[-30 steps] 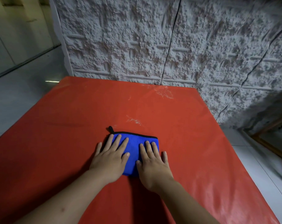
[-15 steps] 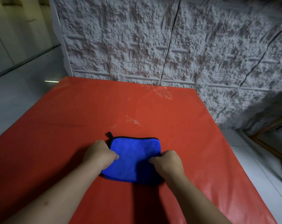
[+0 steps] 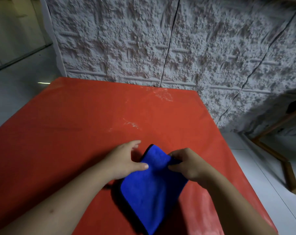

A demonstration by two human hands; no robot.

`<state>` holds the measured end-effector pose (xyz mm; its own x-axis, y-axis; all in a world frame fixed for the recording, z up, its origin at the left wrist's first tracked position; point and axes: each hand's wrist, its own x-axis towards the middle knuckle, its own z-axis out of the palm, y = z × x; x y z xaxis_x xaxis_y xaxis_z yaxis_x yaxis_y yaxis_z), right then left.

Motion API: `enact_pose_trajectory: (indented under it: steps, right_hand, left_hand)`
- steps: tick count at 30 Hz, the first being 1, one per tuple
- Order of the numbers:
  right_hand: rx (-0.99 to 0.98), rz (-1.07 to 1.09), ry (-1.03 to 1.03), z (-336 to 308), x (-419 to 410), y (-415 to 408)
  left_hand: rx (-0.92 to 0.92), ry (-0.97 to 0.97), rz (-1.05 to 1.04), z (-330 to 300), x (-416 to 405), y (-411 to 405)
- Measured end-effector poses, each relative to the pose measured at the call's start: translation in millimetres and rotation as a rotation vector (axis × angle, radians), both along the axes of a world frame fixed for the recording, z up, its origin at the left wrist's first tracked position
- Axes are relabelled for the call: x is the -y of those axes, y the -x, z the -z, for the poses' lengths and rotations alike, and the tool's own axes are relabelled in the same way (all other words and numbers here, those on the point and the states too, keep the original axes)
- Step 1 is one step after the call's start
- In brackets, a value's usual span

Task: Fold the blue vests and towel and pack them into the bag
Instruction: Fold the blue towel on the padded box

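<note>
A folded blue towel [image 3: 152, 189] with a black trim is lifted off the red table [image 3: 76, 119] and hangs toward me between my hands. My right hand [image 3: 188, 165] pinches its upper right edge between thumb and fingers. My left hand [image 3: 125, 160] holds the upper left edge, with the thumb pressed on the cloth's front and the other fingers stretched out behind it. No vests and no bag are in view.
A rough white textured wall [image 3: 160, 48] rises behind the table's far edge. Pale tiled floor [image 3: 11, 92] lies to the left and right. A wooden frame [image 3: 282, 160] stands on the floor at the right.
Both hands first pressed flat on the towel on the table, then took hold of its sides. Now the towel is raised and pulled toward me, hanging down from both hands.
</note>
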<state>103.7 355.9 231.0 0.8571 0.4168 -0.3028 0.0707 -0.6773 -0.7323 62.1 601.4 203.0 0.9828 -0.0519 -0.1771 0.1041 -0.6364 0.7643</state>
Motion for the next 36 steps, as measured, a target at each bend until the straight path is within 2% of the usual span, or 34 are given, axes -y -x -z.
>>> enact_pose_trajectory:
  steps: [2,4,7,9,12,17,22,26,29,31,33,36]
  right_hand:
    - [-0.053,-0.073,-0.005,-3.3,6.7,2.0]
    - [-0.073,-0.037,-0.051,-3.4,13.4,3.3]
    - [-0.051,0.257,-0.258,-1.3,22.6,3.6]
    - [-0.133,0.487,-0.444,0.6,32.4,3.9]
    - [-0.35,0.517,-0.721,5.2,58.6,7.9]
    - [-0.459,0.314,-0.724,0.3,127.6,43.5]
    - [-0.443,0.543,-0.76,-17.3,227.6,84.3]
    - [-0.342,0.681,-0.713,-37.5,335.2,132.1]
    - [-0.277,0.818,-0.731,-39.2,399.2,167.9]
    - [-0.223,1.038,-0.713,-26.2,431.3,192.4]
    - [-0.237,1.258,-0.713,3.7,455.9,221.8]
    - [-0.356,1.46,-0.759,61.0,475.2,282.2]
  left_hand:
    - [-0.086,0.039,0.092,10.2,9.1,-6.2]
    - [-0.145,0.086,0.153,8.1,20.5,-9.0]
    - [-0.232,0.403,0.096,-5.7,37.0,-9.7]
    - [-0.29,0.649,0.008,-16.3,48.7,-7.0]
    - [-0.281,0.937,-0.124,-30.4,76.5,-3.2]
    - [-0.251,1.283,-0.256,-49.9,146.4,7.5]
    - [-0.367,1.424,-0.136,-60.6,237.6,31.7]
    - [-0.581,1.405,-0.012,-49.9,309.7,40.9]
    - [-0.779,1.17,0.233,-32.6,363.7,48.7]
    - [-0.847,0.979,0.368,-13.3,409.7,59.2]
    - [-0.835,0.806,0.41,13.0,452.8,75.3]
    - [-0.843,0.614,0.419,59.0,505.7,104.2]
